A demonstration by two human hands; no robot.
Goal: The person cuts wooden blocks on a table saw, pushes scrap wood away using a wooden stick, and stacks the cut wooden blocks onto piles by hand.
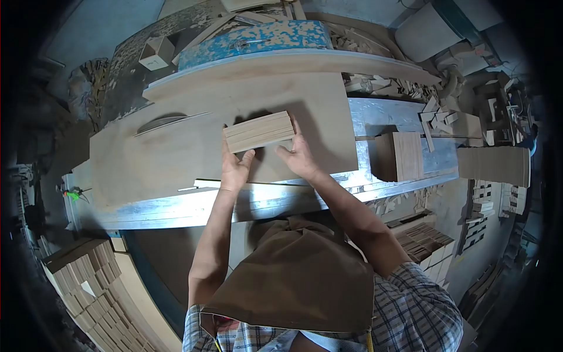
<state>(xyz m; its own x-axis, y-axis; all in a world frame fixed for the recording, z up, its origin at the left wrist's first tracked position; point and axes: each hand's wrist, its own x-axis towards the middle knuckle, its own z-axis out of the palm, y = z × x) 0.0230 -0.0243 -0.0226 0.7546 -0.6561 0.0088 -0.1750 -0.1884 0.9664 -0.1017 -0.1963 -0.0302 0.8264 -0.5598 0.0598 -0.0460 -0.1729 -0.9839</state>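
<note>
A short stack of thin wooden boards (259, 132) is held level above the table saw's brown panel (193, 155). My left hand (236, 167) closes on the stack's left end, its thumb near the lower edge. At the right end, my right hand (298, 154) grips the same stack, thumb also toward the near side. Behind the boards, parts of the fingers are hidden. A saw blade (162, 122) rises through the panel to the left of the hands, beside a thin upright strip.
A long wooden fence (281, 66) crosses behind the panel. To the right, a block of stacked boards (408, 156) stands on the metal table (440, 149), near loose wood offcuts (437, 120). Boxes of boards (97, 287) sit at lower left.
</note>
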